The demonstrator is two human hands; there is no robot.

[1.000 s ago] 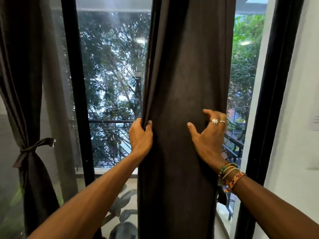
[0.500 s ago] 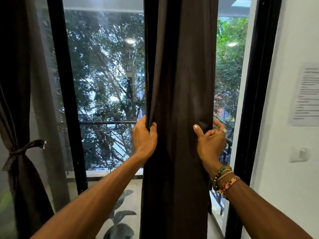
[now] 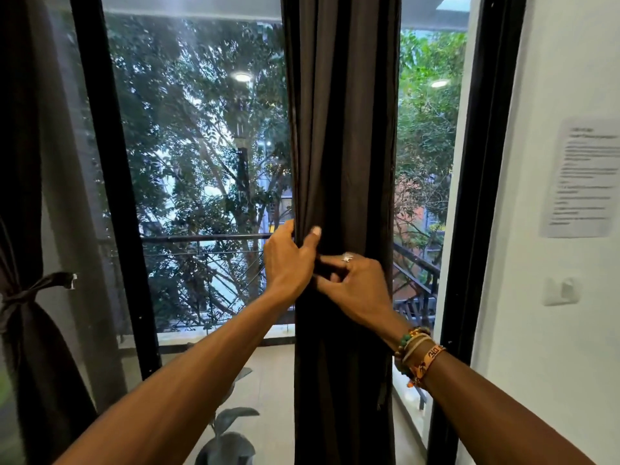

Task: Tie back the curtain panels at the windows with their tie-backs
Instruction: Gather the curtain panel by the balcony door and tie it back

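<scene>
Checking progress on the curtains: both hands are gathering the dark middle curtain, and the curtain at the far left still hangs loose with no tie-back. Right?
Not quite. The head view shows the far-left curtain already cinched with its tie-back. The rest holds: the left hand and right hand are gathering the dark middle curtain.

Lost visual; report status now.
Left hand and right hand both gripping centre curtain panel. Panel bunched, no tie-back on it. Nothing in the way.

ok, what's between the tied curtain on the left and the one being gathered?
Head view: a black window frame post, then bare glass showing trees and a balcony railing, between the tied curtain and the gathered curtain.
</scene>
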